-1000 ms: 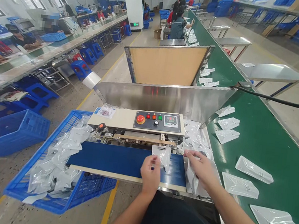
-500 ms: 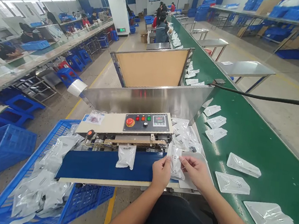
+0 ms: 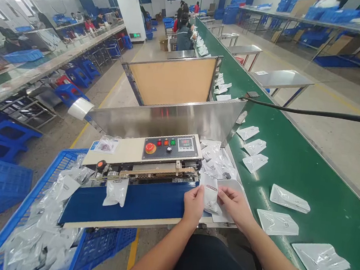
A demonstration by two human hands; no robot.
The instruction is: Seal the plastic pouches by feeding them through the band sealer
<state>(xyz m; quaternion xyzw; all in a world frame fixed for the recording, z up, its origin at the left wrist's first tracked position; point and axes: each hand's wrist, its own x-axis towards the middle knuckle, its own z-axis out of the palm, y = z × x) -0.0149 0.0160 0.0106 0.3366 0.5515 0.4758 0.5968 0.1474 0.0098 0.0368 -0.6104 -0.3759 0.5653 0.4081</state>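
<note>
Between my two hands a white plastic pouch (image 3: pixel 209 194) stands upright at the right end of the sealing machine. My left hand (image 3: pixel 193 203) pinches its left edge between thumb and fingers. On the opposite edge, my right hand (image 3: pixel 233 205) is closed on the pouch too. Another pouch (image 3: pixel 116 192) hangs by its top edge from the band sealer (image 3: pixel 116 147), over the blue conveyor belt (image 3: pixel 156 199). Behind my hands, more pouches (image 3: pixel 217 163) lie heaped beside the machine's control panel.
A blue crate (image 3: pixel 40 192) full of pouches sits at the machine's left end. To the right runs a green conveyor (image 3: pixel 280 164) with pouches spaced along it. A metal panel (image 3: pixel 169 116) stands behind the machine, and a black cable (image 3: pixel 315 112) crosses the conveyor. Co-workers sit farther off.
The pouch in the sealer has travelled left along the blue belt. Both hands still grip their pouch, which has shifted slightly toward the sealer. The whole view has swung a little.
</note>
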